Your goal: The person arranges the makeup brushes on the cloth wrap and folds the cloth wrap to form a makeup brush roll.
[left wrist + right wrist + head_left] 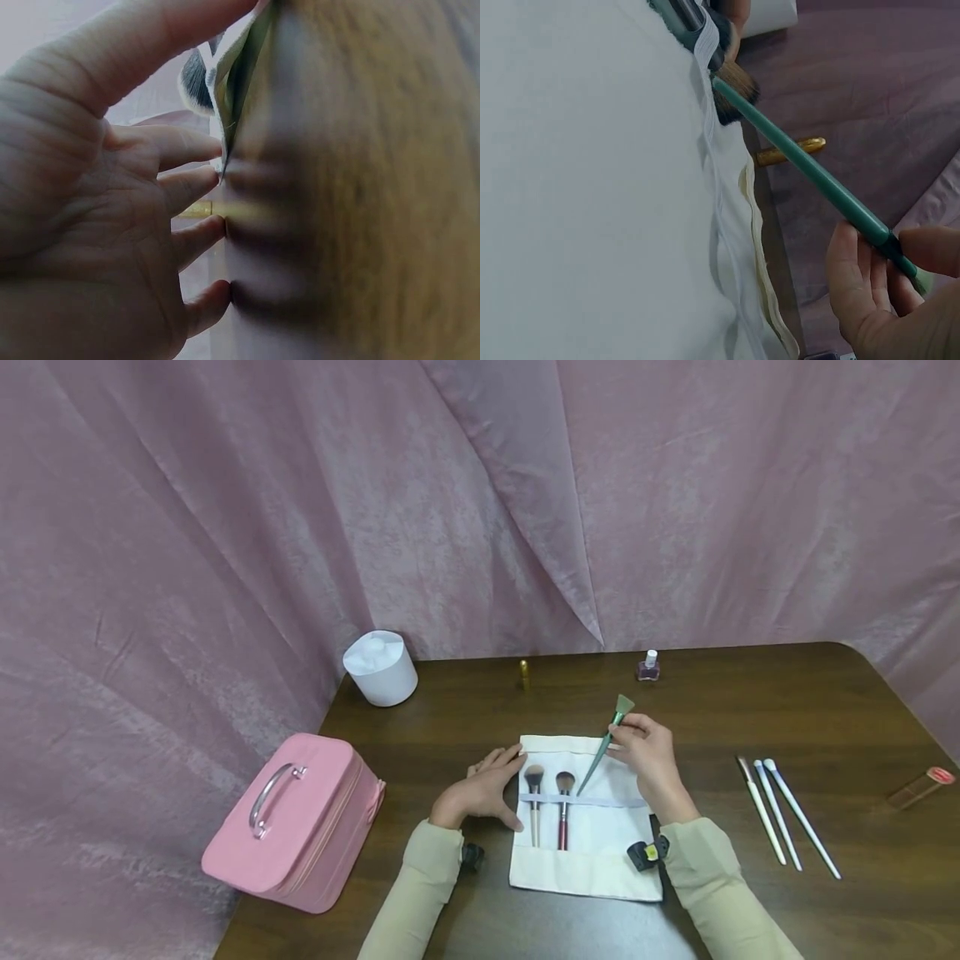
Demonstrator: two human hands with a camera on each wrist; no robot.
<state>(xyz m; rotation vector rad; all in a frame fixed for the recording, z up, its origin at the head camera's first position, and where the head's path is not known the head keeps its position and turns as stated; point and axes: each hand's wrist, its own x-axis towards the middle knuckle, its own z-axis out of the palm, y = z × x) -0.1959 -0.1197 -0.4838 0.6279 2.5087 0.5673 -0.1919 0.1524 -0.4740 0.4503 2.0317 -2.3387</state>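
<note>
green brush (606,739) | hands: right (647,752) pinches | left (483,789) seemingly presses pouch (600,852)

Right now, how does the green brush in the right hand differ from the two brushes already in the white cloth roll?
The green brush has a green handle and a flat green head; the two tucked brushes have pale and dark red handles with dark fluffy heads. The green brush is tilted and pinched by the right hand; the tucked brushes lie straight under the band of the cloth roll. Both kinds point their heads away from the person.
</note>
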